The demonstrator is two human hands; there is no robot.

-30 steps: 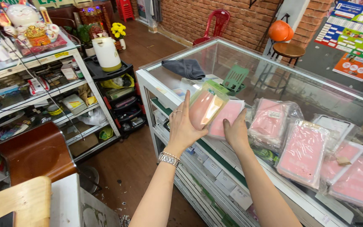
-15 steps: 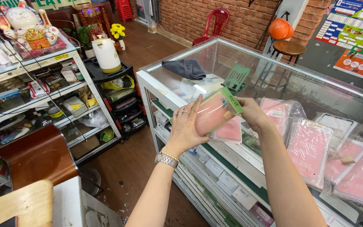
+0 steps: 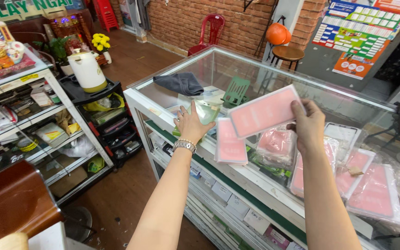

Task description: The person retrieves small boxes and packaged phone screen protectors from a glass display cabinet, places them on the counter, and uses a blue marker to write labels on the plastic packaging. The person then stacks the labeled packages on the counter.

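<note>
My right hand [image 3: 307, 125] holds a flat pink package [image 3: 265, 111] by its right end, lifted above the glass counter [image 3: 255, 81]. My left hand [image 3: 190, 122], with a metal watch on the wrist, rests palm down on a pale green clear-wrapped package [image 3: 208, 111] lying on the counter's near left part. Another pink package [image 3: 230, 141] lies on the glass between my two arms, overhanging the front edge. More pink packages in clear bags [image 3: 371, 185] are spread along the counter to the right.
A dark grey cloth [image 3: 180, 83] and a green stand [image 3: 236, 91] lie on the counter behind my hands. A metal shelf unit [image 3: 33, 129] with a white kettle [image 3: 86, 70] stands left. A red chair [image 3: 209, 30] and stool [image 3: 287, 53] stand beyond.
My right hand has lifted one pink package up and to the right, away from my left hand. My left hand has gone down onto the green package on the glass.
</note>
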